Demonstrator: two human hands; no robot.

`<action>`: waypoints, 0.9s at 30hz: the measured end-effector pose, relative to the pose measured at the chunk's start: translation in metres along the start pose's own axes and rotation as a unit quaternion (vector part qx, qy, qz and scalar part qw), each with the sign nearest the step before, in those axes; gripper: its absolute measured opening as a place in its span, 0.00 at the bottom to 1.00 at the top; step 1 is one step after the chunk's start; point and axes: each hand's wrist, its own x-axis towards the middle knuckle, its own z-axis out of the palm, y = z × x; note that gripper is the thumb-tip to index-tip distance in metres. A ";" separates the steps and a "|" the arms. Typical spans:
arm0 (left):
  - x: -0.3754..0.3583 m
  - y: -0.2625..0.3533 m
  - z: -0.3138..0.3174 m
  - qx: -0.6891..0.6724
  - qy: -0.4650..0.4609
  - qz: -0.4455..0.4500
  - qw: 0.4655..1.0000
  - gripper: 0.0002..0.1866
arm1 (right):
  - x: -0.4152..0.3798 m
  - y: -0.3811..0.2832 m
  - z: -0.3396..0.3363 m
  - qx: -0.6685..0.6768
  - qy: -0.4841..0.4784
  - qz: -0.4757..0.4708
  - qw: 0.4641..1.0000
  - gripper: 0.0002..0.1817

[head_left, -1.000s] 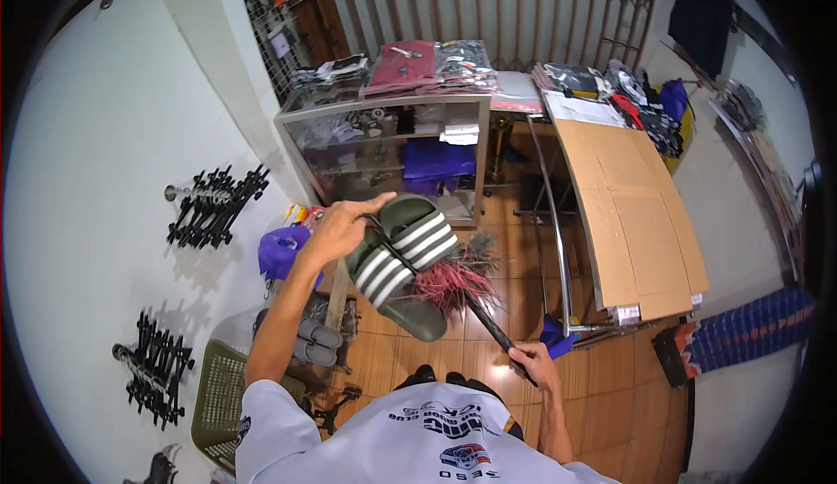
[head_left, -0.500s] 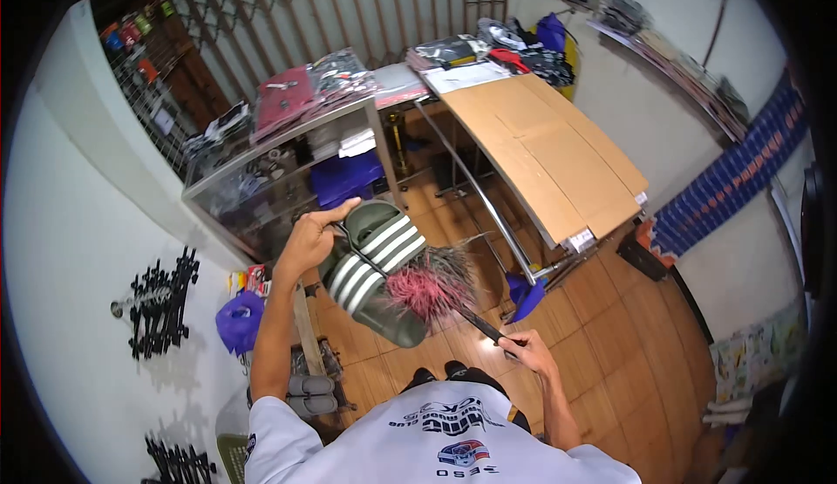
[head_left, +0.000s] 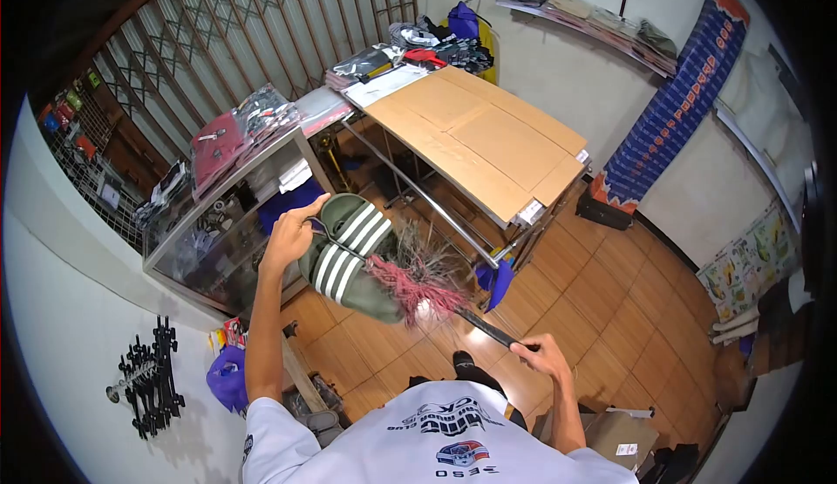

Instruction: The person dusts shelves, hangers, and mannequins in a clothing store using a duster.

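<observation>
My left hand [head_left: 290,235], at the left of the view, is closed on the upper end of a pair of dark green slide sandals [head_left: 362,296] with white stripes, which hang together from a thin black hanger. In my right hand [head_left: 545,356], fingers wrapped around its black handle, is a duster [head_left: 418,290] with pink and grey feathery strands. The strands touch or overlap the right side of the sandals. Both hands are held up in front of my white shirt [head_left: 375,436], above the tiled floor.
Ahead stands a table with a brown cardboard top [head_left: 475,126]. To its left is a glass display cabinet [head_left: 222,209] with packaged clothes on top. A blue banner [head_left: 667,100] leans by the right wall. Black hooks [head_left: 148,384] stick out from the left wall.
My view has turned right, so the room shifts left in it. The duster has swung from over the sandals toward their lower right edge, and its strands trail. Both hands keep their hold.
</observation>
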 end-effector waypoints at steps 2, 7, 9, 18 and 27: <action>0.001 0.012 0.002 0.014 -0.004 0.007 1.000 0.35 | -0.011 -0.001 -0.004 0.046 -0.016 0.037 0.998 0.24; 0.008 0.032 0.026 0.041 -0.036 0.042 0.998 0.36 | 0.017 -0.047 0.030 -0.067 -0.007 -0.097 0.993 0.25; 0.008 0.030 0.043 0.030 -0.028 0.035 0.999 0.36 | 0.040 -0.050 0.054 -0.062 -0.008 -0.090 0.994 0.25; -0.005 -0.005 0.001 -0.038 -0.013 0.001 0.999 0.33 | 0.041 -0.033 0.038 -0.037 -0.007 -0.124 0.992 0.24; -0.026 0.007 0.027 -0.072 -0.019 0.021 0.997 0.36 | 0.074 -0.068 0.029 -0.113 -0.046 -0.161 0.979 0.22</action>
